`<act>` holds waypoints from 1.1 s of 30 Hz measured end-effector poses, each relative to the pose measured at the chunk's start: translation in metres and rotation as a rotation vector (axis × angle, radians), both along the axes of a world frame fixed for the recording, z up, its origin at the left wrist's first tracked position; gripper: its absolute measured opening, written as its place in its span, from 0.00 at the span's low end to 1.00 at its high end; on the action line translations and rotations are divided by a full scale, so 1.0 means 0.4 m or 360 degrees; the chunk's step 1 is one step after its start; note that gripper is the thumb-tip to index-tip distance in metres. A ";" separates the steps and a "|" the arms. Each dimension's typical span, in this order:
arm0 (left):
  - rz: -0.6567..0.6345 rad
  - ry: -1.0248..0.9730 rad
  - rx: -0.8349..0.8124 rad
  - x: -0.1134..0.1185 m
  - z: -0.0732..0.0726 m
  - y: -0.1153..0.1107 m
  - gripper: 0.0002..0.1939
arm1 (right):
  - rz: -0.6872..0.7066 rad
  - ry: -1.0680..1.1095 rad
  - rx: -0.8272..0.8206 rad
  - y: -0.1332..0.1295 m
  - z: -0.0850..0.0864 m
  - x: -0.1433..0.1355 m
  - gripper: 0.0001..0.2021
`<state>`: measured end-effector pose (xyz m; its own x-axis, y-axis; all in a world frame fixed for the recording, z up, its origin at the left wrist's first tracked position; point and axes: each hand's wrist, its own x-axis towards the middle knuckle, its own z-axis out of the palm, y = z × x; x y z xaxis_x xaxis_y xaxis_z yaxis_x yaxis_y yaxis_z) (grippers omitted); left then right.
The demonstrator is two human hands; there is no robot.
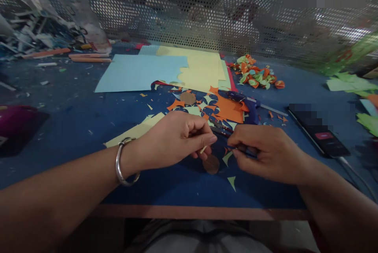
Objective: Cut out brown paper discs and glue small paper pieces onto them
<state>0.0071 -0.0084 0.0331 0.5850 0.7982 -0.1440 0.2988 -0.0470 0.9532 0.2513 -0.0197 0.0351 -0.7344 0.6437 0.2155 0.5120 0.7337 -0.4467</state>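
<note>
My left hand (177, 138), with a silver bangle at the wrist, is closed in a pinch on a small strip of pale yellow paper (203, 149). Just to its right, my right hand (262, 150) is closed around a thin dark-blue tool (249, 153); its kind is mostly hidden by the fingers. Dark scissor-like blades (220, 129) show between the two hands, and I cannot tell whether they belong to that tool. Below the left fingertips lies a round brown disc (210, 164). Green paper scraps (232, 183) lie beside it. A yellow paper piece (132, 130) is partly under my left wrist.
Blue sheets (141, 72) and yellow sheets (203, 67) lie at the back, near a heap of curled orange and green paper pieces (254, 71). A blue glue gun (251, 107) rests on orange paper (228, 107). A phone (320, 133) with a cable lies right; a purple object (17, 125) left.
</note>
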 end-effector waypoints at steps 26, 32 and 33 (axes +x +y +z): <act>-0.0058 -0.0254 -0.0087 -0.015 -0.032 0.021 0.13 | -0.0195 0.0063 -0.0414 0.004 -0.001 0.010 0.07; -0.0021 -0.0137 -0.0024 -0.013 -0.025 0.018 0.11 | -0.0226 0.0080 -0.0483 0.004 -0.002 0.005 0.10; -0.0017 -0.0138 -0.0019 -0.012 -0.023 0.018 0.12 | -0.0233 0.0084 -0.0506 0.005 -0.001 0.004 0.10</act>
